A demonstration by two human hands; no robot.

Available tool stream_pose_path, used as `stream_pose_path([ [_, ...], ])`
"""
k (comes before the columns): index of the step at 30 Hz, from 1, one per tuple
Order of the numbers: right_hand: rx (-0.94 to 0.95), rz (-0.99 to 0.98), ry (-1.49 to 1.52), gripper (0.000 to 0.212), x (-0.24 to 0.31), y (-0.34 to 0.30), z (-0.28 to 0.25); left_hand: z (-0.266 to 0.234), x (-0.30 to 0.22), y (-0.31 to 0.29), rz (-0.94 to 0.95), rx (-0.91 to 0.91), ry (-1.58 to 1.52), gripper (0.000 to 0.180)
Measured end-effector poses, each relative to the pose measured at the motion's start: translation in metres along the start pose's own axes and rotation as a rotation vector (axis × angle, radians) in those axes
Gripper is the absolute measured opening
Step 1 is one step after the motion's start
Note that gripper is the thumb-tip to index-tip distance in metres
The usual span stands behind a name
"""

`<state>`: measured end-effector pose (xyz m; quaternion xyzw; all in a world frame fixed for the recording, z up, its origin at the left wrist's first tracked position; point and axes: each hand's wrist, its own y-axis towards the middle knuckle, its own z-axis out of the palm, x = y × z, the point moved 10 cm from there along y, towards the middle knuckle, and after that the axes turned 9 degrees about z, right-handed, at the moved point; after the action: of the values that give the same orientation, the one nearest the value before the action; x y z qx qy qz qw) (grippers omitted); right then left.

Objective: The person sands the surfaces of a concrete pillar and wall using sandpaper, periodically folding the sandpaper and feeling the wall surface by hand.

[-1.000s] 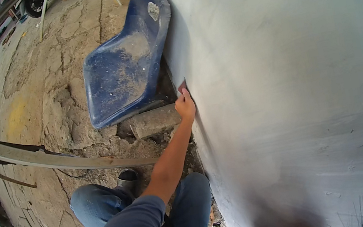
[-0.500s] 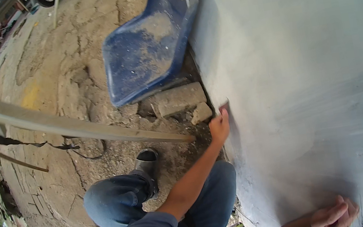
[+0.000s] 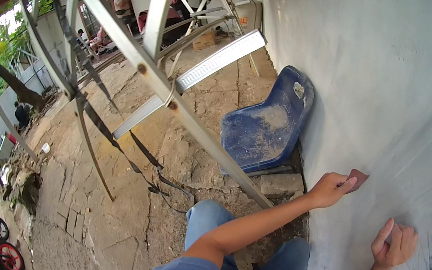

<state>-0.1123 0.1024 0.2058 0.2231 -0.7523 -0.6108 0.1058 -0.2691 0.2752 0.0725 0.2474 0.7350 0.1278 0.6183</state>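
Observation:
My left hand [image 3: 328, 189] pinches a small folded piece of reddish-brown sandpaper [image 3: 356, 179] against the pale grey wall [image 3: 388, 79]. The sheet's outer corner sticks out past my fingertips. Lower down, my right hand [image 3: 396, 245] is close to the wall surface, its fingers loosely curled and the thumb apart. I see nothing in it, though the palm side is partly hidden. Whether it touches the wall I cannot tell. Faint streaks and smudges run across the wall around both hands.
A dusty blue plastic seat [image 3: 261, 133] leans at the wall's foot, beside a concrete block [image 3: 282, 184]. A metal frame [image 3: 164, 95] with dangling black straps [image 3: 136, 164] stands to the left on cracked ground. Motorbikes [image 3: 6, 253] stand at far left; people are in the background.
My left hand has moved right with the sandpaper, from the wall's lower edge further onto its surface. My right hand's fingers have curled more. The view has tilted up, showing more background.

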Motion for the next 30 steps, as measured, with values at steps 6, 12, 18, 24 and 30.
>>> stream_pose_path([
  [6, -0.006, -0.020, 0.015, 0.015, -0.003, -0.001, -0.007, 0.011, -0.052, 0.001, 0.056, 0.040, 0.010, 0.038],
  [12, 0.089, -0.007, 0.013, 0.019, 0.015, 0.025, 0.003, 0.045, -0.060, -0.006, 0.119, 0.144, -0.255, 0.038],
  [18, 0.523, 0.134, 0.021, 0.023, -0.003, 0.006, 0.026, 0.059, -0.084, -0.016, 0.167, 0.286, -0.287, 0.029],
  [24, 0.444, 0.126, 0.188, 0.009, -0.010, 0.010, 0.017, 0.092, -0.053, -0.012, 0.107, 0.403, -0.685, 0.023],
  [30, 0.455, 0.082, 0.295, 0.022, -0.004, 0.012, 0.039, 0.075, -0.050, -0.015, -0.018, 0.474, -0.534, 0.036],
])
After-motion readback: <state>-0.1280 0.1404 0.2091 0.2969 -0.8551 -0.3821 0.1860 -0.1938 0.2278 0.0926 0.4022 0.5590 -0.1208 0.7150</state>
